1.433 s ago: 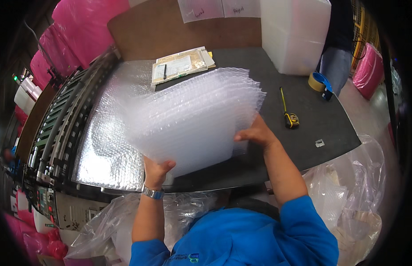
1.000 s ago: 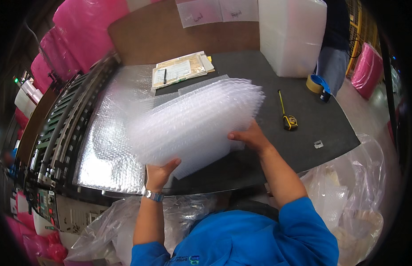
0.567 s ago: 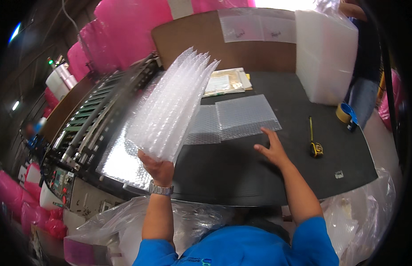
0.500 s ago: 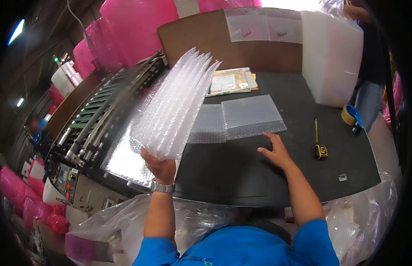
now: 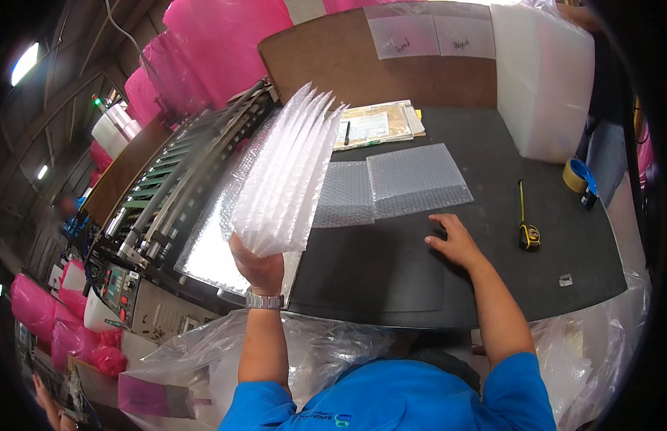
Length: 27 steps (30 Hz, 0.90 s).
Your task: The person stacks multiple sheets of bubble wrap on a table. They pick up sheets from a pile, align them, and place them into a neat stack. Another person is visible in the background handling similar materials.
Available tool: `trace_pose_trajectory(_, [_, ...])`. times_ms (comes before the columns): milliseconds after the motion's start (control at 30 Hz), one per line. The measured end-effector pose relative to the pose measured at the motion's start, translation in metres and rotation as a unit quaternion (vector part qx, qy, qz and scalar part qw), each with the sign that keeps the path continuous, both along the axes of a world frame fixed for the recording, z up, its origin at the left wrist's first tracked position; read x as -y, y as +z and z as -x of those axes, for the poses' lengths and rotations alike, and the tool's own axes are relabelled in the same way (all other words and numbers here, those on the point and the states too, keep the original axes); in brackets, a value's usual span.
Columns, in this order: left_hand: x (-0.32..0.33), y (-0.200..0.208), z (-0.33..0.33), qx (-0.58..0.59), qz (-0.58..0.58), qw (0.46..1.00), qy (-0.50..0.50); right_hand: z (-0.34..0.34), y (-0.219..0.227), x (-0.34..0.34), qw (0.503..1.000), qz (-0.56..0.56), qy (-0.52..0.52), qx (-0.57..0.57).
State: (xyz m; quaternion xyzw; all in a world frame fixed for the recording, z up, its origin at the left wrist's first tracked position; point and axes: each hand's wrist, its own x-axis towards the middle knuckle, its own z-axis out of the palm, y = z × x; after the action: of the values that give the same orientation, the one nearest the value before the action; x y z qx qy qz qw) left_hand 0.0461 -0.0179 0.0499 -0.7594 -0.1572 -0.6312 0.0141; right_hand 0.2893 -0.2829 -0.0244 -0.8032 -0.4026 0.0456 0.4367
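Observation:
My left hand, with a metal watch at the wrist, grips the lower end of several clear bubble wrap bags. They stand upright in a fanned bundle above the left part of the dark table. Over the table to the right, my right hand holds nothing, its fingers and thumb apart. Just beyond it lies a flat bubble wrap bag. Another flat bag lies to its left, partly hidden behind the bundle.
A roller machine adjoins the black table at left. Papers with a pen lie at the back. At right are a tape measure, a tape dispenser and a tall white foam-like stack; a person stands behind.
The view has shifted slightly. My left hand still grips the bundle, whose bags now stand a little more apart at the top. My right hand hovers in nearly the same place.

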Motion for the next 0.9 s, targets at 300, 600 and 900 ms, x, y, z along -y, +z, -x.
trace_pose_trajectory(300, [-0.011, -0.011, 0.001, 0.014, 0.027, 0.998, -0.058, 0.009, 0.022, -0.002, 0.998, -0.059, 0.019, 0.016])
trace_pose_trajectory(600, [0.020, 0.005, 0.004, -0.020, -0.024, 0.999, -0.020, 0.032, 0.102, 0.002, 0.981, -0.165, 0.067, 0.081])
trace_pose_trajectory(900, [0.034, 0.003, 0.014, -0.055, -0.024, 0.997, -0.043, 0.055, 0.192, -0.007, 0.923, -0.320, 0.108, 0.185])
